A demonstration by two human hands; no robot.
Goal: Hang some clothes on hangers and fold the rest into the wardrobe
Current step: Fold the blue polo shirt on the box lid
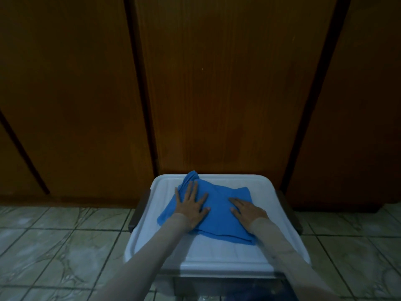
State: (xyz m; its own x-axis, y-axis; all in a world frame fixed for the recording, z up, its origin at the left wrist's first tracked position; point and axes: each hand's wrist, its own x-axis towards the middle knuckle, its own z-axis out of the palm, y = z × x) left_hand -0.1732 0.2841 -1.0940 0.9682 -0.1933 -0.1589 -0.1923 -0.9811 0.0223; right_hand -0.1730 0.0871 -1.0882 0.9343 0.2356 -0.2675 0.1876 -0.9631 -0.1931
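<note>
Fingers (192,192) of the left hand (191,206) spread wide and straight, flat on the blue cloth (219,213), palm down, tips toward the far edge of the white lid (217,255). Fingers (235,202) of the right hand (247,211) also straight, closer together, flat on the cloth's right half, angled toward the left. Nothing gripped, nothing pinched, just two palms pressing down. Pale sleeves (280,237) down both forearms to the wrists.

Blue cloth partly folded, lying on the far half of the lid, nearer its left edge than its right. One bunched corner poking up at the far left, right at the lid's far edge. Near edge of the cloth layered, running across the middle of the lid; near half of the lid bare.

White lid on top of a storage box (217,285), the box's clear front just visible below, contents too dark to make out. Dark handles (138,209) out at the lid's left and right edges.

Behind the box, closed brown wooden wardrobe doors (217,83), close against the lid's far edge. Pale marbled floor tiles (54,246) on either side. Dim light all round.
</note>
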